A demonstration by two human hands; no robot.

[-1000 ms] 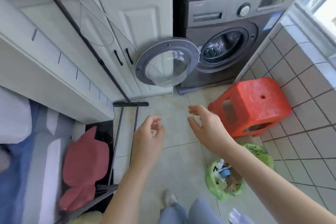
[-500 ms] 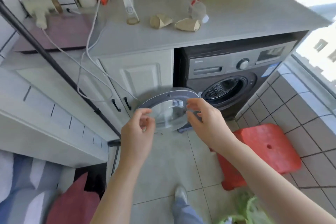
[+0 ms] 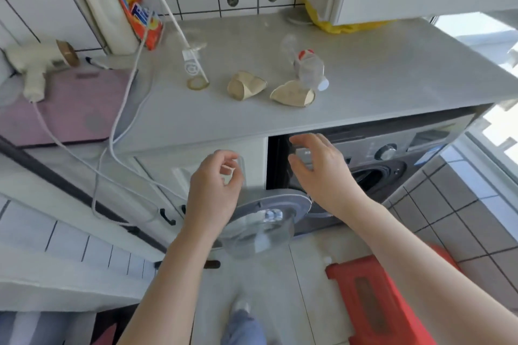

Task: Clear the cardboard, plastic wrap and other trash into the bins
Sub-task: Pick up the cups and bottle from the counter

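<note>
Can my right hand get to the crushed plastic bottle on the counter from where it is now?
Probably yes. The right hand is empty, below the counter edge, and nothing stands between that edge and the crushed plastic bottle.

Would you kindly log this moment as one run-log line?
left hand: empty, raised | right hand: empty, fingers spread | crushed paper cups and plastic bottle: on countertop, untouched | washer door: open

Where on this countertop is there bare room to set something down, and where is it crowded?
Free: the right stretch of the countertop, between the crushed bottle and the right edge, and the front strip before the two flattened paper cups. Crowded: the back left, with detergent bag, cables, plastic wrapper and pink scale.
</note>
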